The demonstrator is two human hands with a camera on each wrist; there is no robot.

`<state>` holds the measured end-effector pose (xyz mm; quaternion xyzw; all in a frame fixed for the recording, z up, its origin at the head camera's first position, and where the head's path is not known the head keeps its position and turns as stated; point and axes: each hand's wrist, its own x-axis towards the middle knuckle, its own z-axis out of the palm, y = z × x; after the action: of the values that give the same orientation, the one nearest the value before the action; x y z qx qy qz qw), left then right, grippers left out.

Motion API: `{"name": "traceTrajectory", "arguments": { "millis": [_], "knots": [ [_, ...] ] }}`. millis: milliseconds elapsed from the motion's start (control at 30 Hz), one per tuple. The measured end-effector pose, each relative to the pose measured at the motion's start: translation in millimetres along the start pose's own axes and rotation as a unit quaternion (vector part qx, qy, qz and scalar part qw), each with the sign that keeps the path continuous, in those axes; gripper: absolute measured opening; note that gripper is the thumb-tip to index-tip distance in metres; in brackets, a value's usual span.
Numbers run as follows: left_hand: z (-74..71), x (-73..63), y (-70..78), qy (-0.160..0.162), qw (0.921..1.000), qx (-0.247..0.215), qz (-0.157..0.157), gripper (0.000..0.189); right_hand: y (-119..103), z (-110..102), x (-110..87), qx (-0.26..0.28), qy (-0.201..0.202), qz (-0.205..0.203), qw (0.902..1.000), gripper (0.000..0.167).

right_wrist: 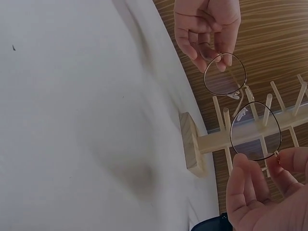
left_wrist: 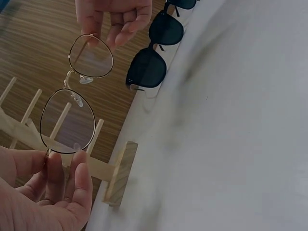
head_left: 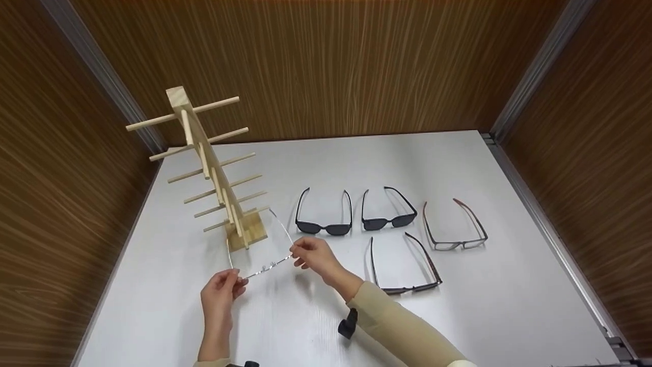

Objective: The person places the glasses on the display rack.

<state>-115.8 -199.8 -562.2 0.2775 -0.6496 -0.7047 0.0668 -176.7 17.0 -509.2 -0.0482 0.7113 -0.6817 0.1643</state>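
A pair of thin wire-framed eyeglasses with round clear lenses is held above the table between both hands. My left hand pinches one end of the frame near its hinge. At the other hinge, my right hand pinches the frame between thumb and fingers. The temples are unfolded and point away from me, toward a wooden peg stand. In the left wrist view the nose pads and both lenses show plainly, with the stand behind them. The right wrist view shows the same eyeglasses.
Two black sunglasses lie unfolded right of the stand. Farther right are clear eyeglasses with reddish temple tips, and nearer me a dark brown-templed pair. Wood-grain panels enclose the white table.
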Motion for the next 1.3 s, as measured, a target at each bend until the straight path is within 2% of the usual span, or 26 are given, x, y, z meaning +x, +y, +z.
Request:
{"name": "traceTrajectory", "arguments": {
  "millis": [33, 100, 200, 267, 300, 433, 533, 667, 767, 867, 1000, 1100, 1133, 1300],
  "knots": [
    [-2.0, 9.0, -9.3, 0.005, 1.0000, -0.001, 0.004, 0.029, 0, 1, 2.2, -0.003, 0.002, 0.003, 1.0000, 0.017],
    [-4.0, 14.8, -12.7, 0.009, 1.0000, 0.001, 0.000, 0.030, -1, 4, 6.4, -0.007, 0.006, 0.006, 0.9999, 0.015],
    [-3.5, 11.9, -2.5, 0.014, 0.9999, 0.006, -0.001, 0.030, 10, 7, 20.3, -0.011, 0.009, 0.009, 0.9998, 0.013],
    [-1.5, 0.8, 16.0, 0.014, 0.9998, 0.014, -0.006, 0.029, 14, 8, 28.1, -0.015, 0.010, 0.013, 0.9998, 0.012],
    [-1.3, -0.3, 19.6, 0.014, 0.9998, 0.015, -0.001, 0.029, 14, 9, 30.3, -0.015, 0.010, 0.015, 0.9997, 0.012],
    [-7.0, 19.7, 5.2, 0.010, 0.9999, -0.009, 0.006, 0.030, 13, 12, 37.1, -0.012, 0.011, 0.021, 0.9996, 0.013],
    [-9.2, 30.1, 0.2, 0.000, 0.9992, -0.037, 0.017, 0.032, 14, 13, 42.1, -0.003, 0.011, 0.024, 0.9997, 0.014],
    [-1.5, 22.1, 17.9, 0.009, 0.9997, -0.011, 0.018, 0.028, 16, 13, 47.3, 0.006, 0.013, 0.031, 0.9994, 0.014],
    [3.1, 18.1, 29.1, 0.017, 0.9997, 0.015, 0.005, 0.027, 16, 13, 50.1, 0.005, 0.018, 0.034, 0.9993, 0.013],
    [4.4, 20.8, 34.0, 0.009, 0.9998, 0.015, -0.001, 0.030, 16, 13, 53.6, 0.005, 0.027, 0.040, 0.9988, 0.013],
    [1.7, 26.6, 36.3, 0.001, 0.9999, 0.001, 0.010, 0.033, 15, 17, 58.5, 0.010, 0.036, 0.051, 0.9980, 0.012],
    [0.0, 29.2, 38.8, 0.010, 0.9999, 0.000, 0.014, 0.034, 13, 21, 61.2, 0.014, 0.034, 0.051, 0.9980, 0.012],
    [1.1, 27.8, 42.0, 0.016, 0.9997, 0.013, 0.009, 0.036, 13, 21, 62.0, 0.014, 0.035, 0.049, 0.9981, 0.012],
    [2.5, 33.9, 44.4, 0.017, 0.9996, 0.022, -0.003, 0.036, 11, 23, 64.3, 0.015, 0.043, 0.042, 0.9981, 0.012]
  ]
}}
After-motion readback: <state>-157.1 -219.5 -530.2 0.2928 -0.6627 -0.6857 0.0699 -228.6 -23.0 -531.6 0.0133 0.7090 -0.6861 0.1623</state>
